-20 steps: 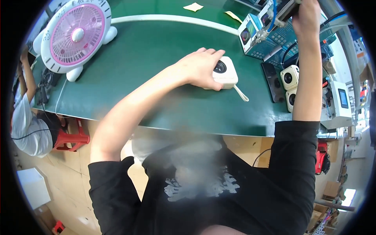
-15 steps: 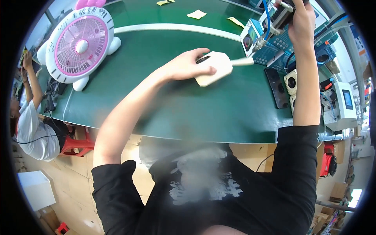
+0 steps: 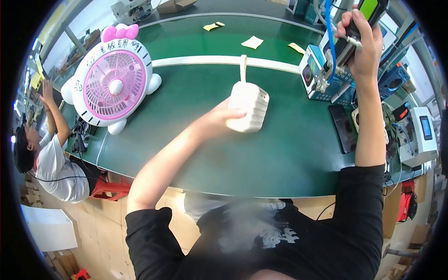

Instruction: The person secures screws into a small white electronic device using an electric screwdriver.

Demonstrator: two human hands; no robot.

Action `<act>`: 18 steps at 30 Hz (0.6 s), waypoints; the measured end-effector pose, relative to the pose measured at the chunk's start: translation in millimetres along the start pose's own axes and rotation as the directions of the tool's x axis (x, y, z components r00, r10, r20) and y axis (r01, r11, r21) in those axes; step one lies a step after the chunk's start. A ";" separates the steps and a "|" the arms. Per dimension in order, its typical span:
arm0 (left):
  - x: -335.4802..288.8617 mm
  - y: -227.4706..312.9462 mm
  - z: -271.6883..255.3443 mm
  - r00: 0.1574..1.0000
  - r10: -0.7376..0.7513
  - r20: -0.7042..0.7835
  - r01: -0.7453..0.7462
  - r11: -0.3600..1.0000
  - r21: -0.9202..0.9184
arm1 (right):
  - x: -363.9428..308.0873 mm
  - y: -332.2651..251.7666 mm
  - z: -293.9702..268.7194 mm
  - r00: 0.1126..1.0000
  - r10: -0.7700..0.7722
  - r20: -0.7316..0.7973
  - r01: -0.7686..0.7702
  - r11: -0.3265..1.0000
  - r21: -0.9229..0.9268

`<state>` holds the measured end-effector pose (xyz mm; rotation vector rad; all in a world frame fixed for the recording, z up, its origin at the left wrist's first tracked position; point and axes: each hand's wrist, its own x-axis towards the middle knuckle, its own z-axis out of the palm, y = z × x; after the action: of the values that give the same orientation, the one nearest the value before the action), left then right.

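Note:
My left hand (image 3: 215, 122) is closed around the lower left side of a cream, box-shaped portable speaker (image 3: 251, 103) with a ribbed side. Its strap (image 3: 243, 67) sticks up from the far end. The speaker is over the middle of the green table. At the upper right my right hand (image 3: 367, 53) is raised, fingers wrapped round a dark device with a bright green panel (image 3: 369, 8), partly cut off by the picture's edge. Metal fittings and a blue hose (image 3: 331, 42) hang beside that hand.
A pink-and-white fan (image 3: 115, 86) stands at the left of the green table (image 3: 196, 170). Blue speaker boxes (image 3: 315, 70), a black phone-like slab (image 3: 343, 128) and a white machine with a screen (image 3: 420, 135) are at the right. Yellow paper pieces (image 3: 252, 42) lie far back. Another person (image 3: 58, 158) sits at left.
My left hand has turned the speaker so its strap points away from me instead of right, and its ribbed side shows. My right hand stays raised on the dark device. The whole view has shifted.

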<state>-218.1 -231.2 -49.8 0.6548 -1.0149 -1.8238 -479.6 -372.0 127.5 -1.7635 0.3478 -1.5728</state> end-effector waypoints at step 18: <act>-5.4 -13.0 -1.7 0.474 0.844 0.252 -0.332 -0.093 0.939 | -123.1 -23.5 50.6 0.497 -0.524 0.692 0.856 0.427 -0.292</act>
<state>-220.4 -223.8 -61.7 0.9555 -1.6658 0.0897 -464.4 -260.2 53.0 -3.0918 -0.2974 -1.4938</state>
